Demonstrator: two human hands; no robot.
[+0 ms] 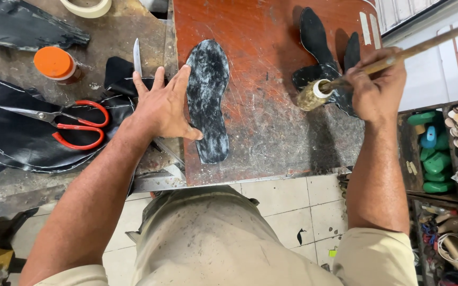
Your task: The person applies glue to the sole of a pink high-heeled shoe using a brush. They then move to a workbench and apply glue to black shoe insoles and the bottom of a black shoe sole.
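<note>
A black shoe insole (pixel 208 100), streaked grey-white, lies lengthwise on a scratched red-brown board (pixel 271 132). My left hand (pixel 163 108) rests flat beside the insole's left edge, fingers spread, thumb touching the insole. My right hand (pixel 377 87) grips the long wooden handle of a glue brush (pixel 315 94), whose yellowish head hovers over the board just right of centre. Behind the brush lie other black sole pieces (pixel 319 47).
Red-handled scissors (pixel 67 122) lie on black sheet material (pixel 22 137) at the left. An orange-lidded jar (pixel 55 63), a knife blade (pixel 137 57) and a tape roll (pixel 87 6) sit farther back. Shelves at the right hold green shoe lasts (pixel 434 159) and several small parts.
</note>
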